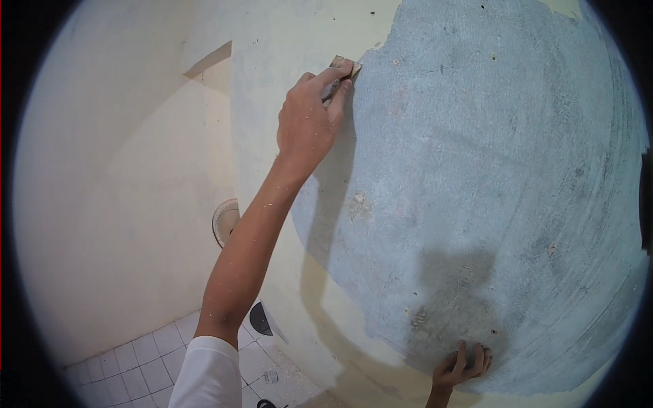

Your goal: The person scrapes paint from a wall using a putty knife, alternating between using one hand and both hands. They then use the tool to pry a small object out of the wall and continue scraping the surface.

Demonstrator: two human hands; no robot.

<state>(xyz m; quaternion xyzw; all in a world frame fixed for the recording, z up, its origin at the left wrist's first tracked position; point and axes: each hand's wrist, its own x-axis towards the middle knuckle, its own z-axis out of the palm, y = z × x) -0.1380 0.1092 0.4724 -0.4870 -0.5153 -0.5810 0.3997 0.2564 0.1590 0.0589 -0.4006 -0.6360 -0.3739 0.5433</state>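
A wall shows a large blue-grey patch (435, 163) bordered by pale yellow paint (272, 61). My left hand (313, 112) is raised at the upper left edge of this patch, its fingers closed round a small flat scraper (356, 69) whose blade lies against the wall. Low on the patch, my right hand (461, 367) rests on the wall with its fingers spread and bent, holding nothing. Shadows of the arm and head fall across the surface.
Left of the wall's edge is an opening with a round pale object (226, 221), partly hidden by the forearm. White floor tiles (136, 367) lie at the lower left. A dark half-round object (260, 319) stands at the wall's foot.
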